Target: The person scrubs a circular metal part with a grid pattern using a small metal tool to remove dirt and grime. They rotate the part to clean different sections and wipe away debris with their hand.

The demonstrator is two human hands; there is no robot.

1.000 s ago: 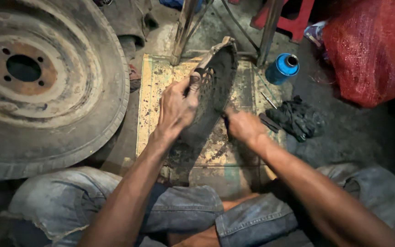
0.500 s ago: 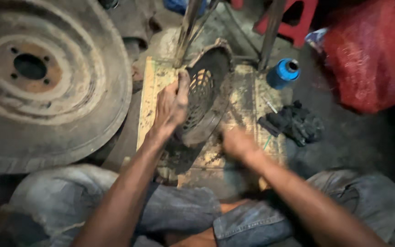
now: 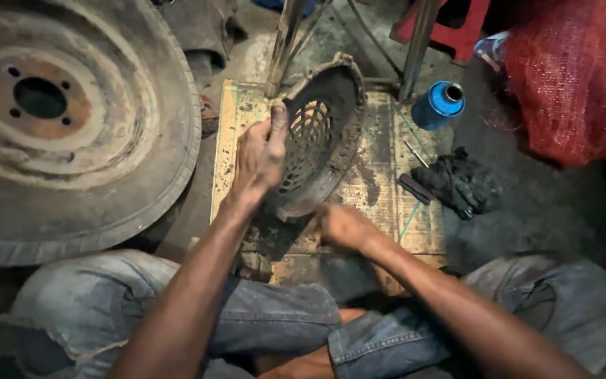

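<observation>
Head view: left hand (image 3: 261, 158) grips grille (image 3: 317, 140), right hand (image 3: 341, 226) blurred.

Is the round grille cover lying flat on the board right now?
No: the round grille cover stands tilted on edge, the left hand gripping its rim.

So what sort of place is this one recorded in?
Most likely a small vehicle repair workshop, with the work done on the floor. A worn tyre on a rusty wheel lies beside the person, whose left hand grips a grimy round perforated metal cover on a stained board; the right hand is at its lower edge.
</observation>
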